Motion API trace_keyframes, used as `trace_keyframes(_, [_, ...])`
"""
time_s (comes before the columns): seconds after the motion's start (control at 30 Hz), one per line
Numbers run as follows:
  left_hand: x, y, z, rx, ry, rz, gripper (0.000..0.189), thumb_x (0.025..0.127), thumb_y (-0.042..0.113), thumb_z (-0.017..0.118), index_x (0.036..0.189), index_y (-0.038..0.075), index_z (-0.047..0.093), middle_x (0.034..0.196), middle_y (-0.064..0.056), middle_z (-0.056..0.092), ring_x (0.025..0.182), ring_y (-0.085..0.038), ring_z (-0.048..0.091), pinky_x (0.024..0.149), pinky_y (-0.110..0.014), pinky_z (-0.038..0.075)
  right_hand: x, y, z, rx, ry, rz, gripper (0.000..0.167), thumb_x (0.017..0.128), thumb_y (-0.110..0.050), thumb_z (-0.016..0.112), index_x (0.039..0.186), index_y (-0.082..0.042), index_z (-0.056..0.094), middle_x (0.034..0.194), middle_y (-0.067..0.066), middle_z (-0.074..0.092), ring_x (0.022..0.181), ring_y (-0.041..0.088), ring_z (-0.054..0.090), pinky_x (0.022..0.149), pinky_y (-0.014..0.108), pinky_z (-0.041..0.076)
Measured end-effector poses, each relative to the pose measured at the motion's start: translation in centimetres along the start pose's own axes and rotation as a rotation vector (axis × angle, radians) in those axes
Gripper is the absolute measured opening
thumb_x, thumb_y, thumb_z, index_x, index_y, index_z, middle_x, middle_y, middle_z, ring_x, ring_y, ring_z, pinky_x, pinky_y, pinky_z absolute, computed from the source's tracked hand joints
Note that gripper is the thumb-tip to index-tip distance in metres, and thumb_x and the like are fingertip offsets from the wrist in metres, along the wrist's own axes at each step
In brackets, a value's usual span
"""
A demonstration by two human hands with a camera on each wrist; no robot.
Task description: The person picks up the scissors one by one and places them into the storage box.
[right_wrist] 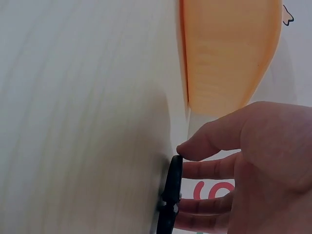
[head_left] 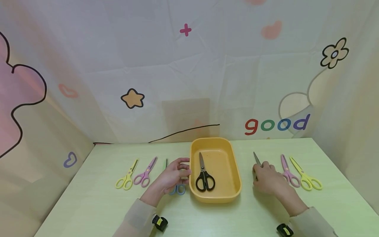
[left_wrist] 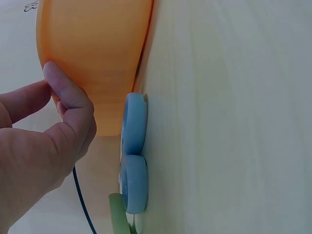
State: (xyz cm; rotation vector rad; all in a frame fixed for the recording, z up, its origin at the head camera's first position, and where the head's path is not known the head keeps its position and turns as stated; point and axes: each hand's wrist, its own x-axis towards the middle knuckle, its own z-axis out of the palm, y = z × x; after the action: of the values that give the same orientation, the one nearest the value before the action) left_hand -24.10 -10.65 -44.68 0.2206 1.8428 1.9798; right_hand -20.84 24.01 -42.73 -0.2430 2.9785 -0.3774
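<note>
A yellow-orange tray [head_left: 237, 184] stands mid-table, with black-handled scissors [head_left: 202, 168] lying inside on its left half. My left hand [head_left: 174, 174] has bent fingers at the tray's left rim, and the left wrist view shows thumb and index finger meeting there. Beneath that hand lie blue scissors [head_left: 181, 189], partly hidden, with a green blade part [head_left: 167, 162] showing beyond. Right of the tray, my right hand [head_left: 267, 179] grips a second pair of black-handled scissors [right_wrist: 171, 187] close to the tabletop. Their metal blade [head_left: 256, 158] points away; the hand covers most of the handles.
Yellow scissors [head_left: 128, 176] and pink scissors [head_left: 146, 173] lie on the left of the pale table [head_left: 88, 204]. More pink scissors [head_left: 291, 177] and yellow scissors [head_left: 306, 177] lie just right of my right hand. A printed curtain [head_left: 192, 82] hangs behind the table.
</note>
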Motion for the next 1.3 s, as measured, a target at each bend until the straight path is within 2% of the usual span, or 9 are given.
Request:
trace_keyframes(0.17, [-0.02,0.03,0.02,0.001,0.001,0.005,0.052,0.101,-0.005,0.057,0.148,-0.005,0.035,0.117,-0.02,0.053,0.084,-0.019,0.06,0.069,-0.026,0.056,0.17,-0.36,0.14,0.023,0.017,-0.004,0.034,0.092,-0.012,0.068,0.121,0.002,0.06,0.115,0.029,0.052,0.101,0.043,0.052,0.079,0.062,0.052])
trace_keyframes(0.33, [0.03,0.05,0.04,-0.005,0.002,0.0,0.052,0.101,-0.005,0.056,0.148,-0.004,0.036,0.117,-0.02,0.053,0.085,-0.019,0.06,0.069,-0.026,0.056,0.06,-0.43,0.45,0.04,0.03,0.022,0.042,0.09,-0.017,0.068,0.127,0.001,0.057,0.122,0.034,0.048,0.109,0.051,0.047,0.078,0.07,0.048])
trace_keyframes(0.6, [-0.01,0.04,0.04,-0.007,0.001,-0.001,0.053,0.101,-0.005,0.056,0.149,-0.003,0.035,0.119,-0.021,0.052,0.086,-0.02,0.06,0.069,-0.027,0.056,-0.17,-0.25,0.56,0.033,0.018,0.036,0.039,0.09,-0.017,0.068,0.123,-0.003,0.056,0.107,0.027,0.046,0.1,0.046,0.045,0.07,0.062,0.048])
trace_keyframes(0.77, [-0.01,-0.02,0.02,-0.009,-0.001,0.002,0.053,0.101,-0.005,0.056,0.149,-0.004,0.035,0.12,-0.022,0.052,0.086,-0.02,0.06,0.069,-0.027,0.056,-0.3,-0.16,0.39,0.038,-0.003,0.043,0.031,0.088,-0.016,0.069,0.114,-0.007,0.056,0.099,0.023,0.044,0.094,0.044,0.044,0.066,0.055,0.047])
trace_keyframes(1.0, [-0.03,0.0,0.01,-0.009,-0.002,0.004,0.053,0.101,-0.005,0.056,0.149,-0.004,0.035,0.12,-0.021,0.053,0.087,-0.02,0.061,0.069,-0.027,0.056,-0.24,-0.21,0.38,0.057,-0.008,0.051,0.026,0.087,-0.017,0.071,0.106,-0.009,0.055,0.095,0.02,0.044,0.091,0.042,0.044,0.064,0.051,0.046])
trace_keyframes(1.3, [0.0,-0.03,-0.04,-0.012,-0.004,-0.001,0.053,0.1,-0.005,0.058,0.149,-0.003,0.036,0.118,-0.019,0.054,0.086,-0.02,0.062,0.07,-0.027,0.057,-0.09,0.14,0.57,0.077,0.029,0.062,0.03,0.085,-0.026,0.074,0.106,-0.009,0.059,0.096,0.02,0.047,0.091,0.042,0.047,0.062,0.052,0.047])
